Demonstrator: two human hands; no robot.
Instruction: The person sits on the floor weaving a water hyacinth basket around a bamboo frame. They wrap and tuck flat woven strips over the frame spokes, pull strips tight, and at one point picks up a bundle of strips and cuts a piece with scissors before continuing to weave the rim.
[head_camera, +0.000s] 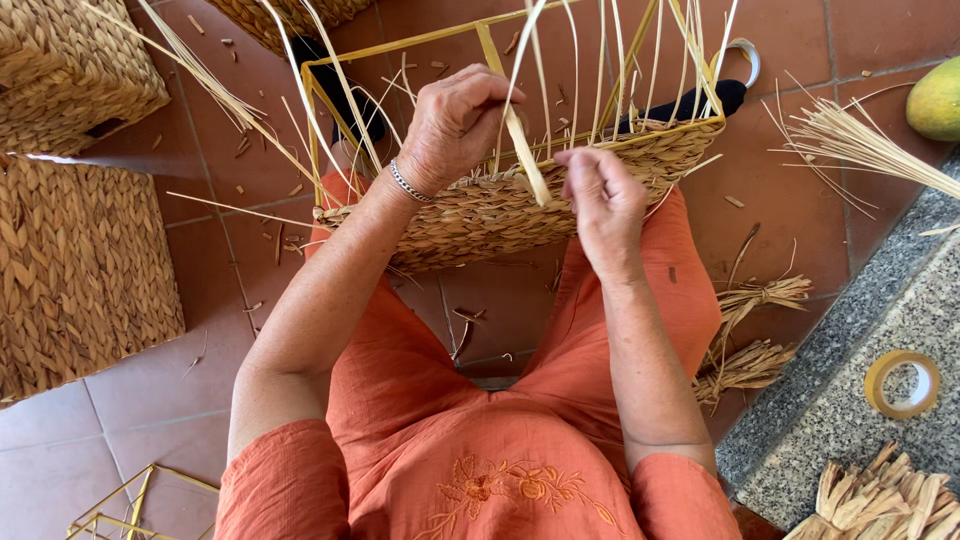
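Note:
A half-woven straw basket (480, 215) on a yellow metal frame (400, 45) rests on my lap, its upright straw strands sticking up. My left hand (455, 120) is closed around a flat pale straw strip (525, 150) above the basket's woven near wall. My right hand (600, 195) pinches the same strip lower down, right at the woven rim. I wear orange clothes and a bracelet on my left wrist.
Finished woven baskets (80, 270) stand at the left on the red tile floor. Loose straw bundles (750, 330) lie at the right. A roll of tape (902, 383) and straw pieces (880, 500) sit on a grey stone step. An empty yellow frame (130, 500) is bottom left. A green fruit (938, 98) lies top right.

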